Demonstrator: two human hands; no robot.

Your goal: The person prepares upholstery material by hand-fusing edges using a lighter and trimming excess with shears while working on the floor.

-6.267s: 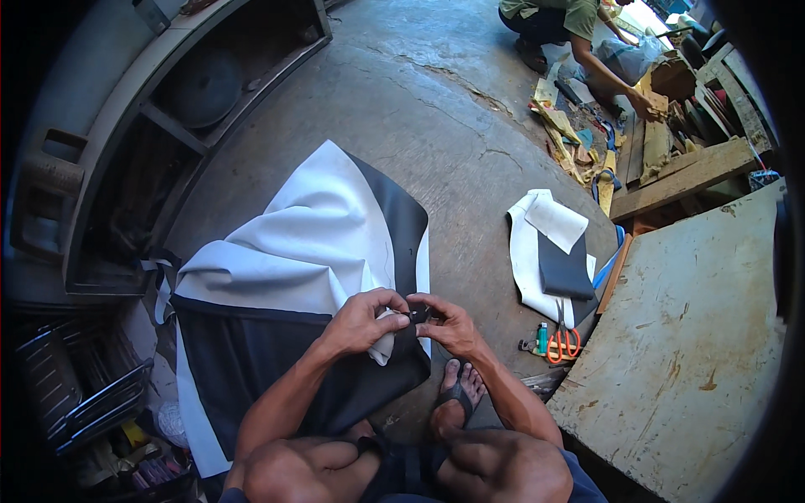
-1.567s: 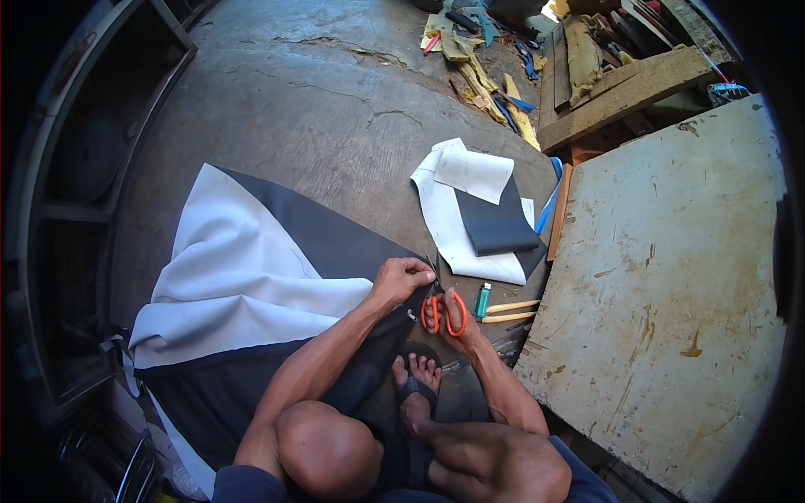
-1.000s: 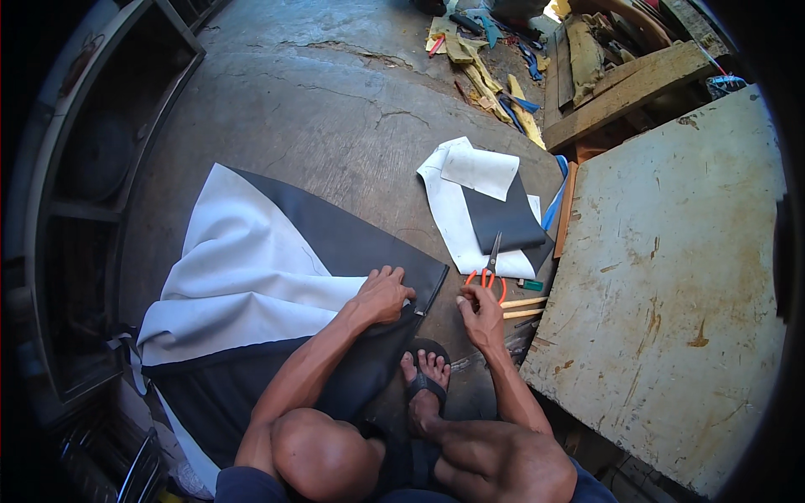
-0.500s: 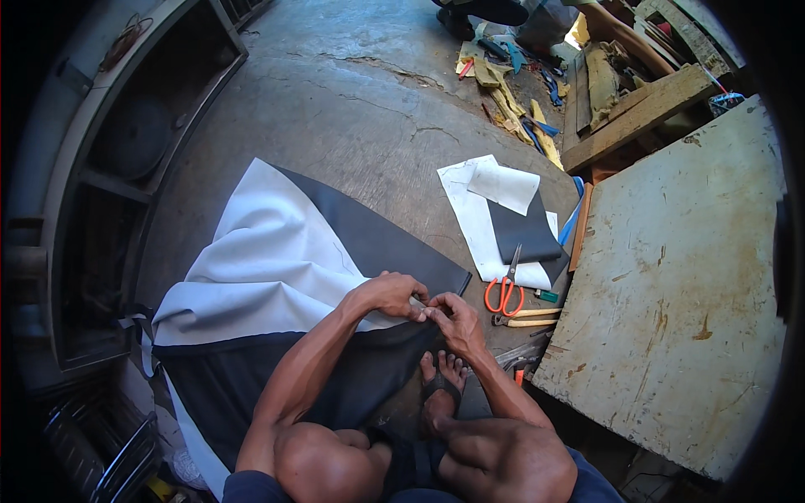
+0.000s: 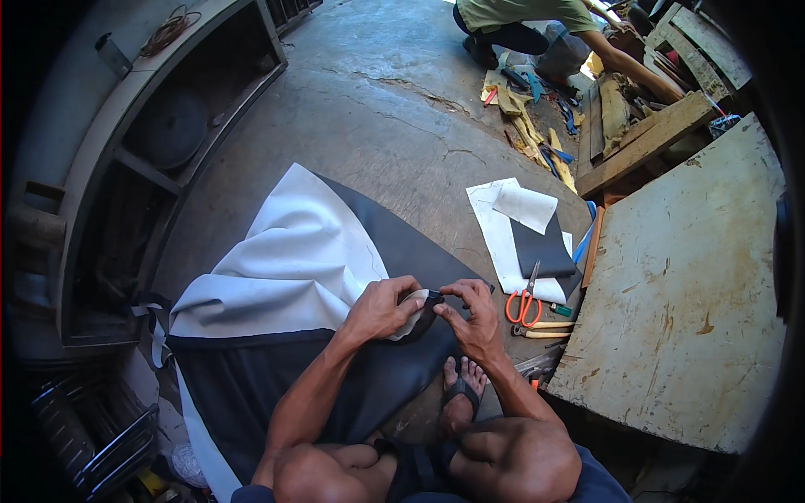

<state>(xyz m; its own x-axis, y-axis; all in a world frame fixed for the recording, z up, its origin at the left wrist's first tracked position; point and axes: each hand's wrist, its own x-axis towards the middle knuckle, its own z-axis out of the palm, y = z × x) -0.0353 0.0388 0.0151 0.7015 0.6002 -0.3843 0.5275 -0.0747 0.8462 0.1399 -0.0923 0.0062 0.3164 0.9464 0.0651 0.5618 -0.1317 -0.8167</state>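
Note:
A large sheet of leatherette-like material, black on one face and white on the other, lies partly folded before me. Its white side (image 5: 277,260) is rumpled on the far left, and its black side (image 5: 260,377) spreads nearer my legs. My left hand (image 5: 386,310) is closed on the sheet's edge, where a strip of white backing shows. Close beside it, my right hand (image 5: 471,317) pinches the turned-up black edge between thumb and fingers. Anything small inside the pinch is hidden.
Orange-handled scissors (image 5: 526,303), a green lighter (image 5: 561,310) and pincers (image 5: 541,330) lie right of my hands, below black and white offcuts (image 5: 495,239). A worn board (image 5: 671,293) stands at right. Farther off, a co-worker (image 5: 537,17) crouches by scraps (image 5: 524,121). A cabinet (image 5: 159,176) stands left.
Both hands have lifted and turned up the edge, so its black face and white backing show between them. The view has shifted, bringing more of the co-worker into sight.

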